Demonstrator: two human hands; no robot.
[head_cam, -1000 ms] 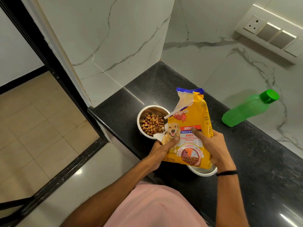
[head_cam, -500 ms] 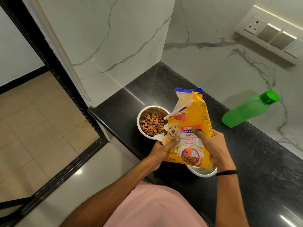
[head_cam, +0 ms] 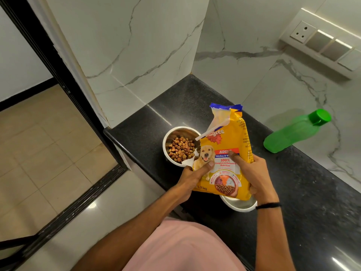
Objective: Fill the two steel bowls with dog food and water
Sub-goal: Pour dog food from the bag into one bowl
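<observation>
**Dog food bag held over the bench**

The black bench (head_cam: 312, 192) carries everything. Both hands clamp a torn-open yellow dog food bag (head_cam: 224, 153) upright, the left hand (head_cam: 192, 177) on its lower left edge and the right hand (head_cam: 256, 173) round its right side. A capped green bottle (head_cam: 293, 133) sits at the back edge. The steel bowl (head_cam: 165, 145) at the left corner holds kibble (head_cam: 180, 148). The second bowl (head_cam: 239, 205), at the front edge, is mostly hidden beneath the bag.

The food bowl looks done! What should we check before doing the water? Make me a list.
1. Kibble in the far bowl: ok.
2. Food bag held steady: ok, the left hand and right hand both grip it upright.
3. Bag closed: not ok, its top is torn open.
4. Near bowl empty: cannot tell, the bag hides most of it.
5. Green bottle opened: not ok, its cap is on.
</observation>
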